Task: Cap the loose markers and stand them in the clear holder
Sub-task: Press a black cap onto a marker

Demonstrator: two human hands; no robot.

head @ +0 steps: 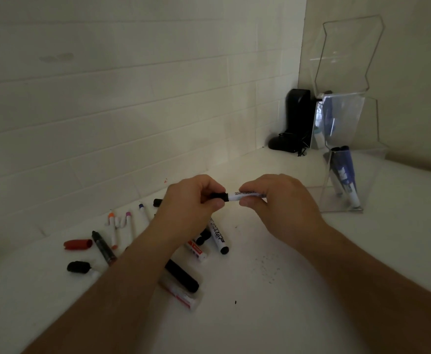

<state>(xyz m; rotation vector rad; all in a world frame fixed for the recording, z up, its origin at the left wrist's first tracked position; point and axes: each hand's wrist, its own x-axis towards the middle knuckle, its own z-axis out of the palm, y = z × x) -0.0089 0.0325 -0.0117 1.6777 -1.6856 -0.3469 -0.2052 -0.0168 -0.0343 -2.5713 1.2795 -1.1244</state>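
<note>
Both hands meet above the white counter (273, 290), holding one marker (242, 195) level between them. The right hand (281, 200) pinches the white barrel, whose black print begins "WHITEBOA", between curled fingers and thumb; the left hand (194, 200) grips the black cap (219, 196), which sits against the barrel's left end, though whether it is fully seated cannot be told. The marker is held clear of the counter, left of the holder (347, 159), a clear box near the wall corner that contains several blue-and-white markers leaning inside it. Below and left of the hands, loose markers lie scattered flat: a black-capped white marker (218, 236), a red-labelled one (196, 249), a thick black marker (182, 275) lying against a white one (181, 296), a dark slim marker (103, 247), and thin white pens with orange (112, 226), pink (130, 221) and blue (143, 210) ends. A red cap (77, 244) and a second black cap (79, 267) lie apart at the far left. A black device (295, 121) stands in the corner beside the holder.
</note>
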